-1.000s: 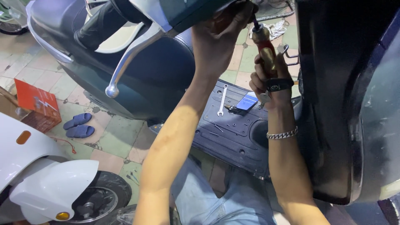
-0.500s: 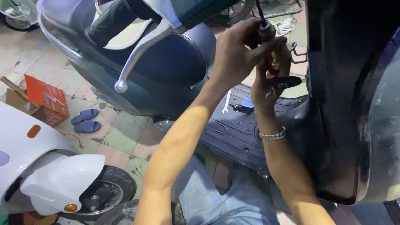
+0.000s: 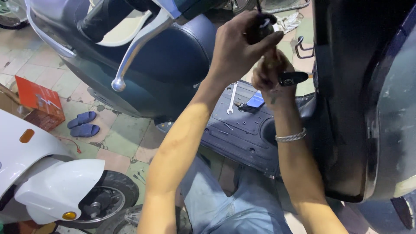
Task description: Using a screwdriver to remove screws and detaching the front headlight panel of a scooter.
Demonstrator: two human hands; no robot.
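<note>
Nearest the camera, the person's legs in pale blue jeans (image 3: 225, 203) filled the bottom of the view, with both bare forearms rising from there toward the top. At the lower left stood a white scooter (image 3: 47, 186), its black front wheel (image 3: 106, 199) beside the person's left arm.

Further up, the right wrist wore a silver bracelet (image 3: 291, 137). The right hand (image 3: 273, 80) was closed around the wooden handle of a screwdriver (image 3: 271, 58), and a black key fob (image 3: 294, 78) stuck out from that same grip toward the dark front panel (image 3: 346, 108) of the scooter on the right. Just above it, the left hand (image 3: 240, 47) was clenched over the dark top end of the same tool, thumb lying across it. The screwdriver stood roughly upright between the two hands, close to the edge of the front panel; its tip was not visible.

Behind the hands lay the dark blue footboard (image 3: 247, 134), bearing a small spanner (image 3: 232, 99) and a blue object (image 3: 255, 100) side by side. Beyond rose a dark blue seat (image 3: 173, 56) and a silver brake lever (image 3: 134, 52). On the tiled floor to the left lay blue slippers (image 3: 82, 123) near a red box (image 3: 41, 102).
</note>
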